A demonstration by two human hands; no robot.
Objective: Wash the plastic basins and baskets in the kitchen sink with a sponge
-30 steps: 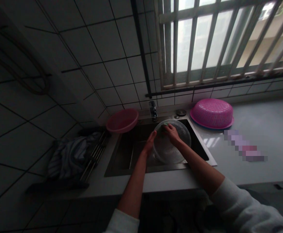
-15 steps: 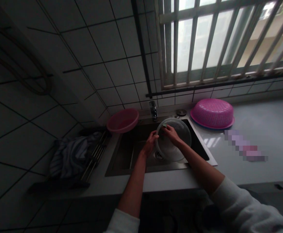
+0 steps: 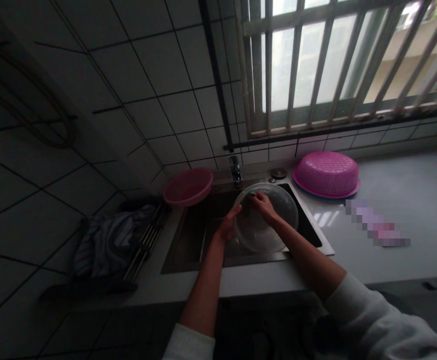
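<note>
A round, pale see-through colander (image 3: 269, 237) with a fine mesh-like wall is held tilted over the sink (image 3: 190, 245). My left hand (image 3: 229, 226) grips its left rim, thumb on the near side and the other fingers mostly hidden behind. Inside the colander, near its upper left rim, my right hand (image 3: 262, 206) is closed on a small greenish pad (image 3: 253, 194). Most of that pad is covered by my fingers, and its exact kind does not show. Behind the colander stands a chrome faucet (image 3: 235, 171).
A pink basin (image 3: 188, 187) sits at the sink's back left corner. To the right, an upturned magenta basket (image 3: 327, 175) rests on the counter (image 3: 421, 200). Striped cloth (image 3: 104, 245) lies left beside a metal rack (image 3: 143, 245). A drain cover (image 3: 278, 173) lies behind the sink.
The colander has turned to show more of its round face, and its left rim has shifted slightly left with my left hand. My right hand stays near the upper left rim.
</note>
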